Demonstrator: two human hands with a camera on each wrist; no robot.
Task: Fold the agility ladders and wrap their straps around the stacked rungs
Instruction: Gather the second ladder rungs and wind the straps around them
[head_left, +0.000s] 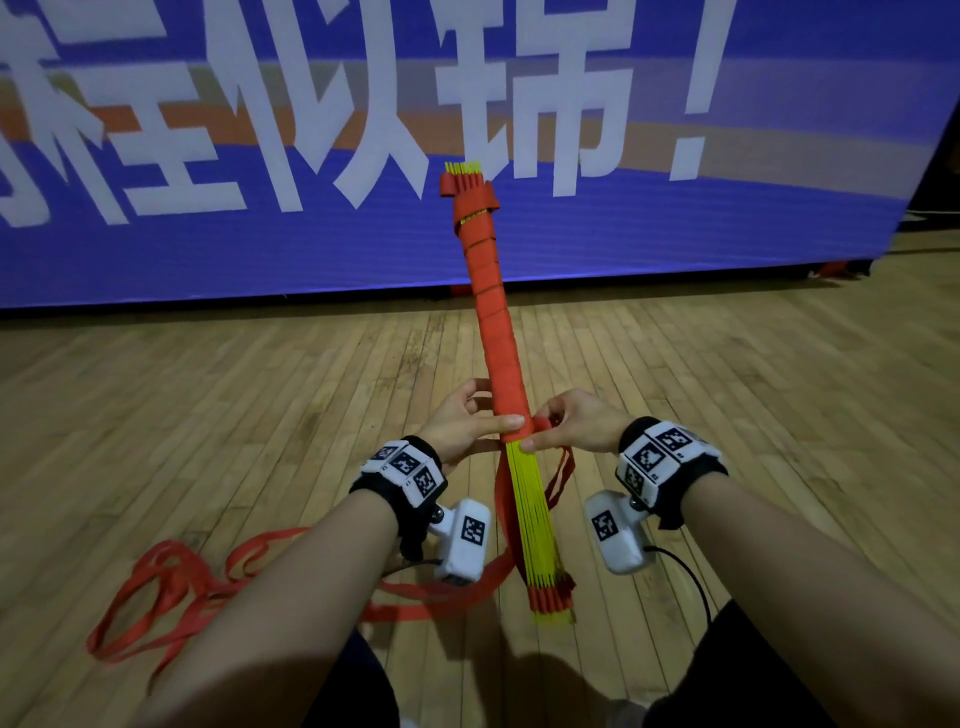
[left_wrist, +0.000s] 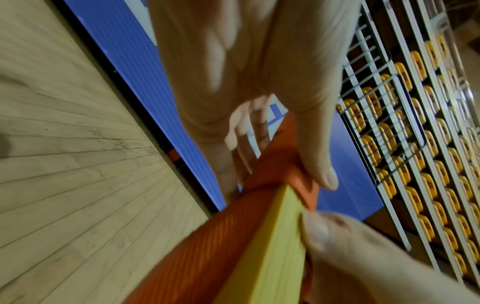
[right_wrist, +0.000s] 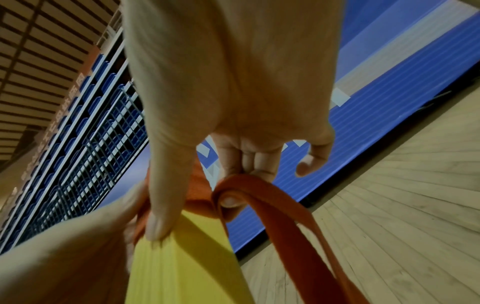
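wooden floor (head_left: 727, 364), blue banner (head_left: 260, 249), yellow seats (left_wrist: 428, 144)

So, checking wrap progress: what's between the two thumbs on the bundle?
Head view: just the last orange strap turn's edge, where bare yellow rungs begin.

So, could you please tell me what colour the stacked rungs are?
Yellow. The rungs show best in the head view, bare below the red strap wrapping.

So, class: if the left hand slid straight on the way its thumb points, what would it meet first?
The left hand has its thumb laid across the wrapped rungs, pointing right. Going on that way it would most likely first meet the right hand, whose thumb tip sits just past the orange strap; depth looks matched.
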